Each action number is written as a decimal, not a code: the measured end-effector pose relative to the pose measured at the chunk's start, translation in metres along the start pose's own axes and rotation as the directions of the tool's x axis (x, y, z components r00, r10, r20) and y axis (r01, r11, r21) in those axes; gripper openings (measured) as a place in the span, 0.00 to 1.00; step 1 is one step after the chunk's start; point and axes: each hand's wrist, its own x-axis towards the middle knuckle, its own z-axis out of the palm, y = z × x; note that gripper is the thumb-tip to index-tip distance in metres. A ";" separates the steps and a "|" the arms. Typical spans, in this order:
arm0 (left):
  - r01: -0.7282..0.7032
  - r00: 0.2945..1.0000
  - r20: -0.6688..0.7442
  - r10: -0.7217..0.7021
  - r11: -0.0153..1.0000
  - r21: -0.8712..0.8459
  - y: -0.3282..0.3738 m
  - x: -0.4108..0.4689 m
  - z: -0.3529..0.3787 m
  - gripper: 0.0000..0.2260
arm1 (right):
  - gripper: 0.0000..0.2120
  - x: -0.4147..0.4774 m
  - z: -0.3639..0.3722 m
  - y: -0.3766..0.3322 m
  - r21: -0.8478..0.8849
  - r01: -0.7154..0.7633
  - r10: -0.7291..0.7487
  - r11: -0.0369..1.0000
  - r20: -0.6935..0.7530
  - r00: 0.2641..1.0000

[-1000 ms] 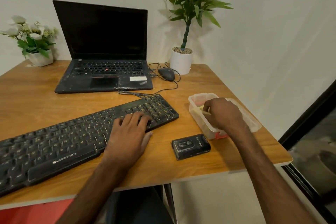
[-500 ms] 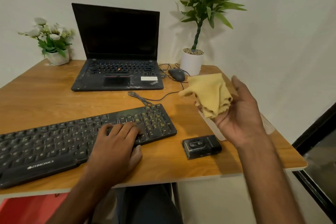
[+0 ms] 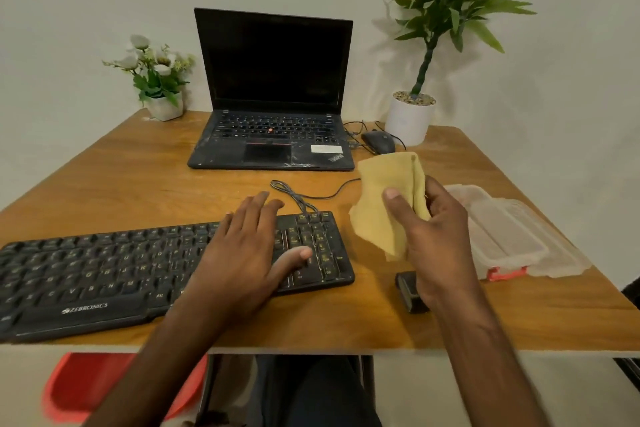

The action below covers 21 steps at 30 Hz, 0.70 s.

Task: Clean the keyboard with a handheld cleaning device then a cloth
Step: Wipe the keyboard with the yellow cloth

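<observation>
The black keyboard point(image 3: 104, 274) lies along the near edge of the bench point(image 3: 138, 184) at 8 o'clock in the view, and its left end is cut off by the frame. The left hand point(image 3: 242, 253) rests flat on its right half with the fingers spread. The fingertips reach past the far edge and the thumb lies on the number pad.

At 3 o'clock from the keyboard's right end, the right hand point(image 3: 436, 239) is raised above the bench. Its thumb and fingers pinch a crumpled yellow cloth point(image 3: 384, 194).

Under that wrist, at 5 o'clock from the number pad, a small black handheld cleaning device point(image 3: 410, 291) lies on the bench, mostly hidden. A clear plastic container point(image 3: 512, 239) sits at 3 o'clock, near the bench's right edge.

A band of wood, crossed by the keyboard cable point(image 3: 298, 199), separates the keyboard from the laptop point(image 3: 277, 135) at 12 o'clock.
</observation>
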 end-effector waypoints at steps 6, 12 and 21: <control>0.066 0.977 0.194 -0.084 0.993 0.096 -0.013 0.022 0.006 0.56 | 0.13 0.035 0.000 -0.002 -0.693 0.341 -0.207 0.635 0.272 0.940; 0.051 0.967 0.240 -0.090 0.985 0.167 -0.004 0.009 0.014 0.60 | 0.19 0.053 0.052 0.006 -0.811 0.569 -0.244 0.135 0.530 0.812; 0.022 0.985 0.159 -0.066 0.964 0.267 0.002 0.006 0.015 0.60 | 0.20 0.060 0.060 0.014 -0.727 0.682 0.192 -0.078 0.661 0.726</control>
